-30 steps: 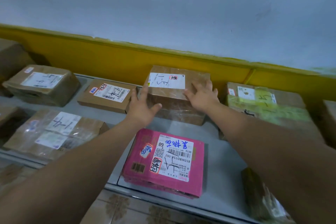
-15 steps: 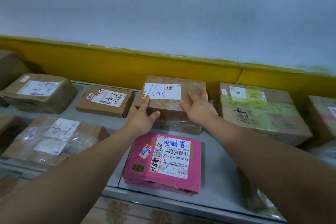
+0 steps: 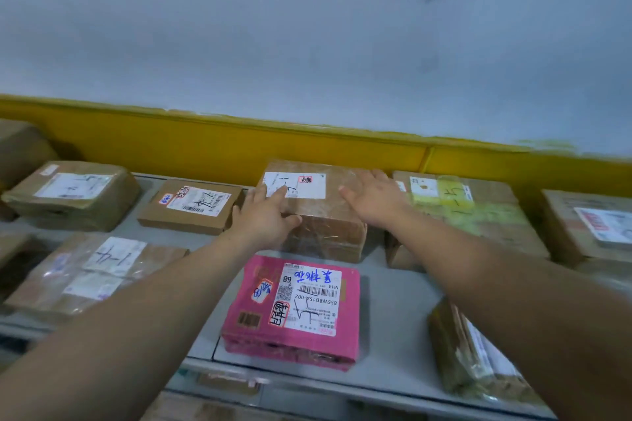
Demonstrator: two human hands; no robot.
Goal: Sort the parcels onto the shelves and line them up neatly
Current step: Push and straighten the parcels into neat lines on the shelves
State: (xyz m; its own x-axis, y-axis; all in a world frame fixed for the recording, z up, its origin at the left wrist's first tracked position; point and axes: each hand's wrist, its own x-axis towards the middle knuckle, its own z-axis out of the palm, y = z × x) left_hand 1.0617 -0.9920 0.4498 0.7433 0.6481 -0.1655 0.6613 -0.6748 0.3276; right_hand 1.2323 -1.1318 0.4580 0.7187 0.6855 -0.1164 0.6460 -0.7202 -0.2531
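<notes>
A taped brown cardboard parcel (image 3: pixel 325 229) with a white label lies at the back middle of the grey shelf (image 3: pixel 393 311). My left hand (image 3: pixel 265 215) rests on its front left corner, fingers straight over the label's edge. My right hand (image 3: pixel 371 196) lies flat on its right top, fingers spread. A pink parcel (image 3: pixel 294 311) with a white label and blue writing sits just in front of the brown one, untouched.
More parcels line the shelf: a flat brown box (image 3: pixel 191 205) and a taped box (image 3: pixel 73 193) at the left, a plastic-wrapped one (image 3: pixel 92 273) front left, a green-taped box (image 3: pixel 478 215) at the right, another (image 3: pixel 591 225) far right. A yellow wall band (image 3: pixel 239 147) runs behind.
Both hands have slid up onto the brown parcel's top; the right hand now lies flatter and further toward the back right corner. The camera has tilted, shifting the view.
</notes>
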